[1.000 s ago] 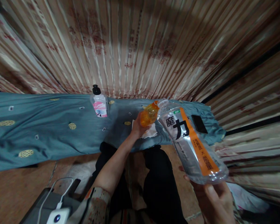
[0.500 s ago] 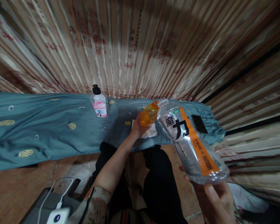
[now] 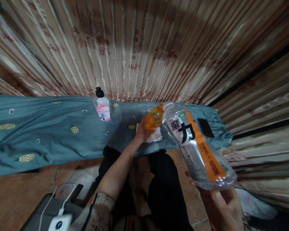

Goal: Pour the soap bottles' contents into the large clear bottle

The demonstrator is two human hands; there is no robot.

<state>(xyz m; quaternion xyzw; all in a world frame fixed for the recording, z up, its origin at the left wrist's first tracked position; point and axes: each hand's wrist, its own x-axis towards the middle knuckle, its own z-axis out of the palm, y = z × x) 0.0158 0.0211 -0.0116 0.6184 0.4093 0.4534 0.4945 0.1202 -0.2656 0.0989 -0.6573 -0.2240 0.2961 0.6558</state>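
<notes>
My left hand (image 3: 142, 131) is wrapped round an orange bottle (image 3: 154, 118), which leans to the right above the cloth-covered surface. At the lower right, my right hand (image 3: 219, 202) grips a large clear bottle (image 3: 195, 144) by its base. That bottle has an orange and silver label and is tilted, its neck up and to the left. The mouths of both bottles meet or overlap; whether liquid passes between them cannot be made out. A white scalloped cloth or paper (image 3: 156, 136) lies beneath the orange bottle, partly hidden by my left hand.
A clear bottle with a black cap and pink label (image 3: 103, 110) stands on the blue-green cloth (image 3: 55, 128). A dark phone (image 3: 205, 127) lies at the right. Pleated curtains (image 3: 120, 48) hang behind. A white device with a cable (image 3: 60, 223) is at lower left.
</notes>
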